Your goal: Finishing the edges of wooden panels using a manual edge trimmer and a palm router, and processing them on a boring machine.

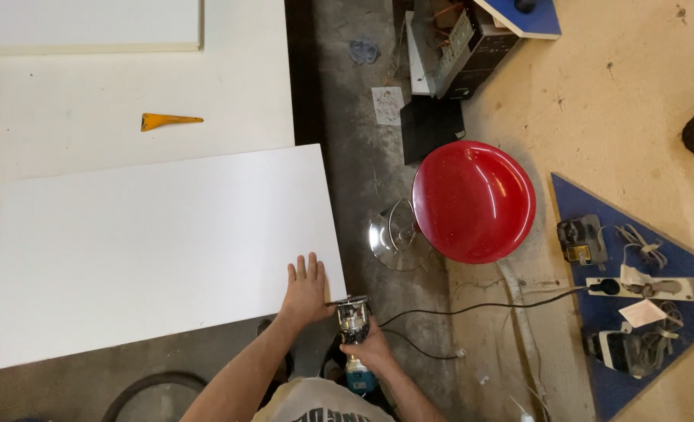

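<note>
Pressing the left hand (306, 291) flat, fingers spread, on the white panel (163, 250) at lower centre of the frame, the person's right hand (374, 349) gripped the trim router (354, 324) closed-fisted at the panel's corner; steadier downward pressure seemed wise.

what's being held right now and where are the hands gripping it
The right hand grips a corded trimmer around its body, at the corner of the white board. The left hand holds nothing; it lies flat on the board.
</note>
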